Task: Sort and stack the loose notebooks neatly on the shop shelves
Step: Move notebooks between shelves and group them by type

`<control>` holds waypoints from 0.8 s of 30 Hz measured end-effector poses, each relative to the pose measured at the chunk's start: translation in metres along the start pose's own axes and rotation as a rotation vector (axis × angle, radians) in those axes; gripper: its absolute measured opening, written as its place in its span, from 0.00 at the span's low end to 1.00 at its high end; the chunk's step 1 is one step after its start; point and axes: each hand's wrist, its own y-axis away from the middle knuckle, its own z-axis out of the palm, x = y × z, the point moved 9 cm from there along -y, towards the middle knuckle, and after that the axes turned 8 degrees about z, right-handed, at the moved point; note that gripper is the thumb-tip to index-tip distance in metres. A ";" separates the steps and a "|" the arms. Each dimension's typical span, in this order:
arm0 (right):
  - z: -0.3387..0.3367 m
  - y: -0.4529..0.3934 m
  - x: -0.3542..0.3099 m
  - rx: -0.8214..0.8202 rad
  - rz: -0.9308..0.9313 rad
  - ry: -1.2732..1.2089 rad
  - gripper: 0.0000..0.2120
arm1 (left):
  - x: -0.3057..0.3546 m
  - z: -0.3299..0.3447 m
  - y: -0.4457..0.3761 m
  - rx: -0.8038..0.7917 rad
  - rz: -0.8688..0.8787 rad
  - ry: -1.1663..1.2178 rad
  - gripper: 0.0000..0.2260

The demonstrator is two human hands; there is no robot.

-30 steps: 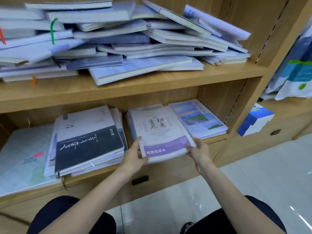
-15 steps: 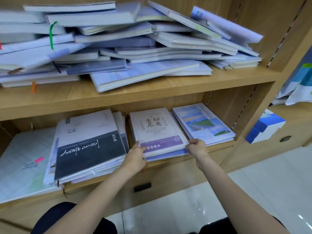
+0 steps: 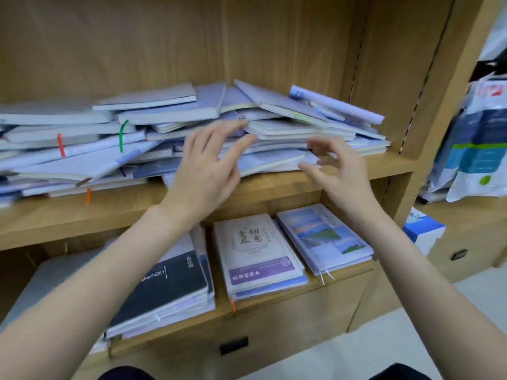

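Observation:
A messy heap of loose pale-lilac notebooks (image 3: 164, 133) covers the upper wooden shelf (image 3: 109, 212). My left hand (image 3: 205, 168) is raised in front of the heap, fingers spread and straight, fingertips near the notebooks at its middle. My right hand (image 3: 337, 171) hovers beside it with loosely curved fingers, holding nothing, close to the front edge of a lower notebook. On the lower shelf (image 3: 301, 294) lie three neat stacks: a black-and-white one (image 3: 170, 283), a white one with a purple band (image 3: 258, 253), and one with landscape pictures (image 3: 326, 237).
A flat grey item (image 3: 55, 283) lies at the lower shelf's left. The shelf unit's upright (image 3: 428, 105) bounds the heap on the right. Beyond it hang printed plastic bags (image 3: 474, 149), with a blue-and-white box (image 3: 422, 234) below. A drawer handle (image 3: 234, 345) sits under the lower shelf.
Both hands have left the purple-banded stack on the lower shelf and risen to the loose heap on the upper shelf. The view has tilted upward.

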 end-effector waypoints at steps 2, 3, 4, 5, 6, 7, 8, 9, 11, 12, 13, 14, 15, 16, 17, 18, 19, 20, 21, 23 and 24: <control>0.019 -0.020 -0.018 -0.019 -0.187 0.231 0.18 | -0.017 0.006 -0.018 -0.100 0.022 -0.147 0.29; 0.027 -0.027 -0.023 -0.003 -0.262 0.344 0.20 | -0.023 0.013 -0.026 -0.172 0.048 -0.214 0.33; 0.033 -0.033 -0.026 0.035 -0.321 0.450 0.22 | -0.028 0.021 -0.033 -0.238 0.083 -0.274 0.37; 0.035 -0.039 -0.028 0.083 -0.361 0.540 0.23 | -0.031 0.028 -0.040 -0.292 0.128 -0.331 0.40; 0.036 -0.042 -0.030 0.133 -0.383 0.603 0.23 | -0.033 0.036 -0.045 -0.332 0.185 -0.387 0.39; 0.037 -0.045 -0.029 0.174 -0.399 0.640 0.24 | -0.033 0.042 -0.049 -0.359 0.252 -0.442 0.37; 0.039 -0.047 -0.028 0.200 -0.414 0.666 0.24 | -0.033 0.048 -0.051 -0.377 0.310 -0.492 0.35; 0.042 -0.050 -0.025 0.212 -0.422 0.695 0.24 | -0.035 0.053 -0.053 -0.385 0.348 -0.528 0.32; 0.049 -0.058 -0.020 0.220 -0.415 0.748 0.23 | -0.041 0.058 -0.056 -0.395 0.354 -0.545 0.30; 0.051 -0.063 -0.019 0.227 -0.419 0.761 0.21 | -0.044 0.060 -0.057 -0.400 0.344 -0.542 0.30; 0.053 -0.067 -0.020 0.242 -0.442 0.767 0.16 | -0.046 0.062 -0.056 -0.412 0.344 -0.531 0.30; 0.055 -0.068 -0.022 0.250 -0.476 0.773 0.11 | -0.047 0.065 -0.055 -0.430 0.344 -0.514 0.31; 0.056 -0.068 -0.024 0.256 -0.507 0.777 0.08 | -0.048 0.068 -0.055 -0.449 0.343 -0.487 0.34; 0.057 -0.067 -0.025 0.259 -0.526 0.780 0.09 | -0.051 0.072 -0.053 -0.474 0.334 -0.459 0.36; 0.058 -0.066 -0.024 0.255 -0.526 0.780 0.11 | -0.051 0.074 -0.053 -0.496 0.327 -0.432 0.38; 0.058 -0.066 -0.023 0.246 -0.508 0.775 0.12 | -0.051 0.074 -0.054 -0.524 0.321 -0.414 0.38; 0.057 -0.066 -0.022 0.235 -0.495 0.769 0.13 | -0.050 0.074 -0.055 -0.546 0.316 -0.395 0.38; 0.056 -0.066 -0.021 0.216 -0.489 0.763 0.14 | -0.050 0.074 -0.056 -0.553 0.302 -0.361 0.37; 0.054 -0.067 -0.022 0.192 -0.492 0.755 0.15 | -0.053 0.078 -0.056 -0.570 0.278 -0.333 0.36; 0.046 -0.068 -0.026 0.153 -0.520 0.733 0.17 | -0.058 0.082 -0.054 -0.653 0.217 -0.287 0.36; 0.041 -0.068 -0.028 0.139 -0.536 0.715 0.17 | -0.059 0.082 -0.057 -0.648 0.199 -0.274 0.36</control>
